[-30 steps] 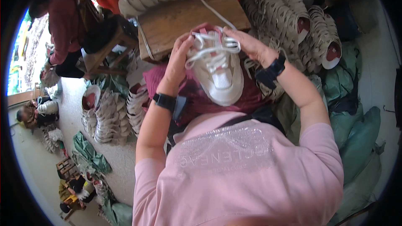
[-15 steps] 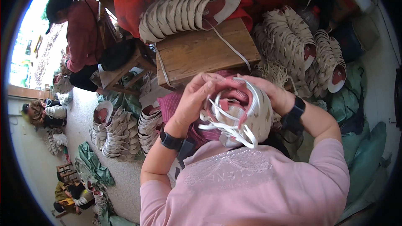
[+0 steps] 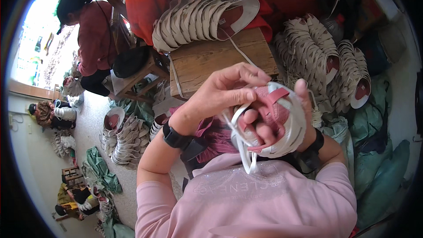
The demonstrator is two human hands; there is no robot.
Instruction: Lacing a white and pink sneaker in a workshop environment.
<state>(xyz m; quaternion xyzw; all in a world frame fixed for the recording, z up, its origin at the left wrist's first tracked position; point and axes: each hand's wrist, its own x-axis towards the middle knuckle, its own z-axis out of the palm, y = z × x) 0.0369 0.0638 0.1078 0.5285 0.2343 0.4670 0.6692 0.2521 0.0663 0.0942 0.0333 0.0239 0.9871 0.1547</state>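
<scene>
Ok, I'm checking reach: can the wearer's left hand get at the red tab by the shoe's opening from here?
Yes, most likely: the left hand has its fingertips close to the red tab, which shows on the shoe with nothing visible covering it.

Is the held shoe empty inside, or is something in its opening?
Not empty: fingertips show inside the pink-lined white shoe. I cannot tell which hand they belong to.

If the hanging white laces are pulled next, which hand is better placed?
Left hand, probably: like the laces, it is at the left of the shoe; the right hand is opposite, partly hidden.
</scene>
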